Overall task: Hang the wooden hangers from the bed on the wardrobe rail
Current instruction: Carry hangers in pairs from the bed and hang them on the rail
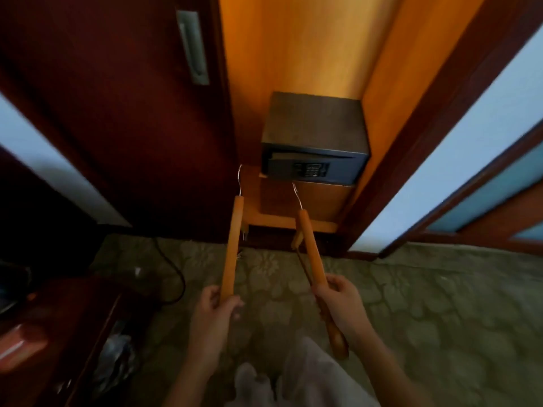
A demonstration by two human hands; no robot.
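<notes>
I stand before an open wardrobe (308,54) with an orange wooden inside. My left hand (216,311) grips one wooden hanger (232,245) by its lower end, its metal hook pointing up toward the wardrobe. My right hand (340,301) holds a second wooden hanger (311,248) near its middle, hook also pointing forward, its rear end trailing past my wrist. Both hangers are held edge-on above the carpet, apart from each other. No rail and no bed are in view.
A dark safe (314,136) with a keypad sits on a shelf inside the wardrobe. The dark red sliding door (117,127) with a metal handle stands at left. A black cable (173,271) lies on the patterned carpet. A dark wooden desk (44,333) is at lower left.
</notes>
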